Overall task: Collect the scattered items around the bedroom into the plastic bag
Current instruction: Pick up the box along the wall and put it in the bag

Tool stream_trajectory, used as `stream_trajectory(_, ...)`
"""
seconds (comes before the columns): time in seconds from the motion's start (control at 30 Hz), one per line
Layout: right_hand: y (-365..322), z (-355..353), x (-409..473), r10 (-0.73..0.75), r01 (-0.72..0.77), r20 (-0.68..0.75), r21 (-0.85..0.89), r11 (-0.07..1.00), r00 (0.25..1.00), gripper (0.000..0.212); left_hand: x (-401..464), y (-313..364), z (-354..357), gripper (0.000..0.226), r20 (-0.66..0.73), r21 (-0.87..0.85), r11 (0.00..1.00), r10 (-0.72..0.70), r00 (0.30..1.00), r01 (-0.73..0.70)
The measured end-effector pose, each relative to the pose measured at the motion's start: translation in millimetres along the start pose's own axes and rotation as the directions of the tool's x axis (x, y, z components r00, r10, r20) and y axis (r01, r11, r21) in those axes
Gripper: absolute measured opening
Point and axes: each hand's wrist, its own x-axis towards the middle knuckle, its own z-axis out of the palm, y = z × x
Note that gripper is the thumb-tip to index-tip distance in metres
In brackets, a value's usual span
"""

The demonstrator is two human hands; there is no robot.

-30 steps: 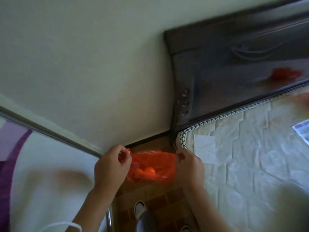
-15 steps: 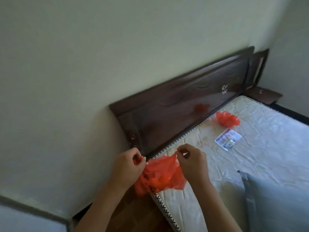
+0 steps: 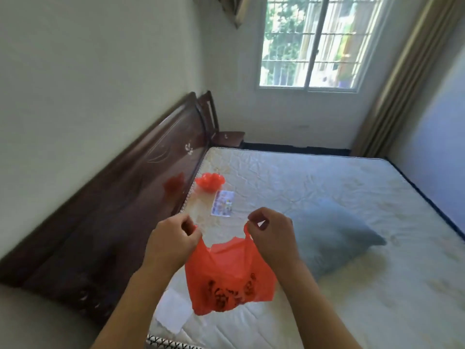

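Observation:
An orange-red plastic bag (image 3: 227,275) with dark print hangs in front of me over the mattress corner. My left hand (image 3: 171,245) pinches its left handle and my right hand (image 3: 271,238) pinches its right handle, holding the mouth spread. Farther up the bare mattress (image 3: 327,177), near the headboard, lies a crumpled red plastic bag (image 3: 210,181). Just in front of that bag lies a small printed sheet (image 3: 222,203). A white paper (image 3: 173,314) lies on the mattress below the hanging bag.
A dark wooden headboard (image 3: 130,187) runs along the left wall. A grey-blue pillow (image 3: 332,238) lies to the right of my hands. A wooden nightstand (image 3: 227,138) stands in the far corner under the window (image 3: 312,44), with a curtain (image 3: 400,76) at the right.
The view has swung right and up, from the floor gap beside the bed to the whole bed and window. Both hands kept their hold and the bag now hangs spread over the mattress.

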Motion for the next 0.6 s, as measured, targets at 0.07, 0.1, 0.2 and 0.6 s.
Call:
stream_trajectory(0.07, 7, -25, -11, 0.037, -0.040, -0.099, -0.031, 0.999, 0.994, 0.013, -2, 16, 17, 0.023, -0.009, -0.062, 0.996, 0.065, 0.998, -0.066)
stream_trajectory(0.1, 10, -37, -17, 0.050, -0.058, -0.153, -0.048, 0.997, 0.987, 0.013, -5, 24, 25, 0.023, -0.014, -0.094, 0.993, 0.077, 0.997, -0.078)
stream_trajectory(0.2, 23, -75, -40, 0.076, -0.109, -0.288, -0.099, 0.989, 0.955, 0.011, -20, 49, 49, 0.023, -0.034, -0.203, 0.969, 0.135, 0.990, -0.139)
stream_trajectory(0.6, 72, -229, -114, 0.096, -0.285, -0.586, -0.240, 0.928, 0.805, 0.010, -60, 169, 119, 0.024, 0.095, -0.409, 0.865, 0.356, 0.930, -0.290)
